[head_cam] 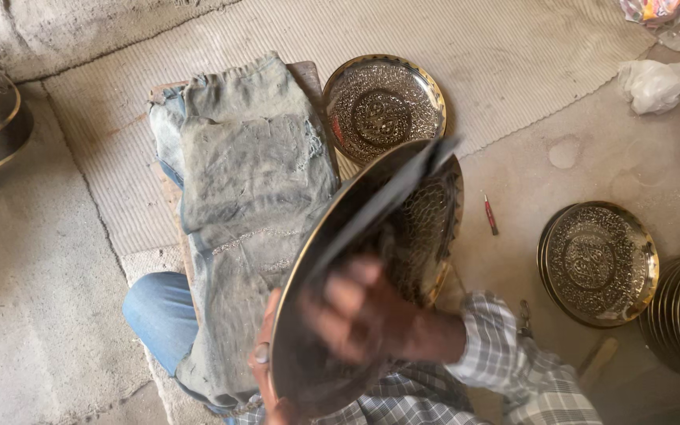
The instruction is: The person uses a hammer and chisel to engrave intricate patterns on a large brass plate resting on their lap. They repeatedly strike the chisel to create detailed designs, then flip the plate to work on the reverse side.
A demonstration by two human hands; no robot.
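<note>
Plate (356,236): round engraved brass, held on edge over the lap, rim running from lower left to upper right, patterned face turned right.
Left hand (265,370) grips the lower rim; right hand (360,319), blurred, presses its dark back, closure unclear.
Risk: plate slipping onto the floor (57,299), denting.

engraved brass plate (384,106) on striped mat (513,55), another plate (598,262) right, red-handled tool (490,215), crumpled white bag (653,84)
</note>
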